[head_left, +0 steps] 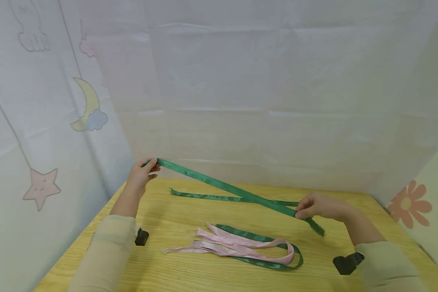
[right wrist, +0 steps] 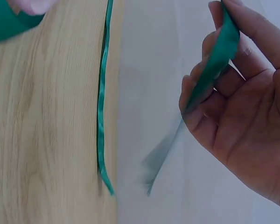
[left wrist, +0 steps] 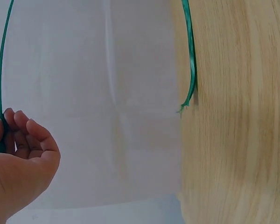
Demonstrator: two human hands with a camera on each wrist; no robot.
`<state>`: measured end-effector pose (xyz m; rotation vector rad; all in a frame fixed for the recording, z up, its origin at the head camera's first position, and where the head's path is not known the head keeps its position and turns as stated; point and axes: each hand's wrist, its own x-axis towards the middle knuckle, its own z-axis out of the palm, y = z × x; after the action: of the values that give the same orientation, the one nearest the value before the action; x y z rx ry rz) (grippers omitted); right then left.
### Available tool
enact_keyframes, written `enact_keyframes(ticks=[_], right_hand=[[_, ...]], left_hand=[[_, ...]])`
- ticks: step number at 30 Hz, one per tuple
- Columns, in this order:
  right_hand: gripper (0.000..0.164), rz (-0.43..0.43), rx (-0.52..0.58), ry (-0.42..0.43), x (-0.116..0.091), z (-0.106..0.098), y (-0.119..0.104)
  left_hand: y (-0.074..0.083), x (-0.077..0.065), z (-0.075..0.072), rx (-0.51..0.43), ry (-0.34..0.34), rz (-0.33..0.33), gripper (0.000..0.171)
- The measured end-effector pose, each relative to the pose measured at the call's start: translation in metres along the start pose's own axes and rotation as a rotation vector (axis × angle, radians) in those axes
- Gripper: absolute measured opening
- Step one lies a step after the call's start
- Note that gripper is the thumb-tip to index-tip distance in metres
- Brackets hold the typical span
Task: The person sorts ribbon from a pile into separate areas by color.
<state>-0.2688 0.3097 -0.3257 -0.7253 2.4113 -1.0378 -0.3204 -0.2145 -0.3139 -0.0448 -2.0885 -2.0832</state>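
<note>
Only head view gets pink ribbons (head_left: 237, 241) and green ribbon loop (head_left: 301, 259) whole on wooden table (head_left: 190, 215); right wrist view adds palm side, fingers curled. Held green ribbon (head_left: 219, 184) stretches midair above loose green ribbon (head_left: 204, 196) on table. Left hand (head_left: 143, 171) pinches near one end, right hand (head_left: 319, 206) near the other.

The green ribbon (head_left: 219, 184) at mid-frame looked like smooth, glossy cloth; the tabletop (head_left: 179, 219) below, grained wood.
</note>
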Motion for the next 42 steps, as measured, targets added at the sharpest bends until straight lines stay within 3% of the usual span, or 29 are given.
enact_keyframes(ticks=[7, 15, 20, 25, 31, 36, 42], right_hand=[[0.021, 0.074, -0.011, 0.058, -0.016, -0.013, 0.022], [0.029, 0.152, 0.006, 0.129, -0.033, -0.026, 0.051], [0.034, 0.146, 0.083, 0.18, -0.043, -0.033, 0.067], [0.033, 0.11, 0.161, 0.293, -0.049, -0.038, 0.079], [0.022, 0.079, 0.284, 0.432, -0.052, -0.039, 0.087], [0.019, 0.026, 0.441, 0.487, -0.054, -0.038, 0.09], [0.02, 0.043, 0.614, 0.598, -0.052, -0.036, 0.091]], left_hand=[[-0.003, -0.002, -0.011, -0.002, 0.036, -0.048, 0.026], [-0.008, -0.002, -0.021, 0.0, 0.053, -0.074, 0.018], [-0.011, -0.002, -0.023, 0.06, 0.061, -0.099, 0.026], [-0.015, 0.0, -0.021, 0.117, 0.054, -0.104, 0.04], [-0.02, 0.003, -0.021, 0.188, 0.047, -0.121, 0.04], [-0.024, 0.005, -0.02, 0.24, 0.031, -0.137, 0.041], [-0.031, 0.005, -0.017, 0.284, 0.017, -0.142, 0.041]])
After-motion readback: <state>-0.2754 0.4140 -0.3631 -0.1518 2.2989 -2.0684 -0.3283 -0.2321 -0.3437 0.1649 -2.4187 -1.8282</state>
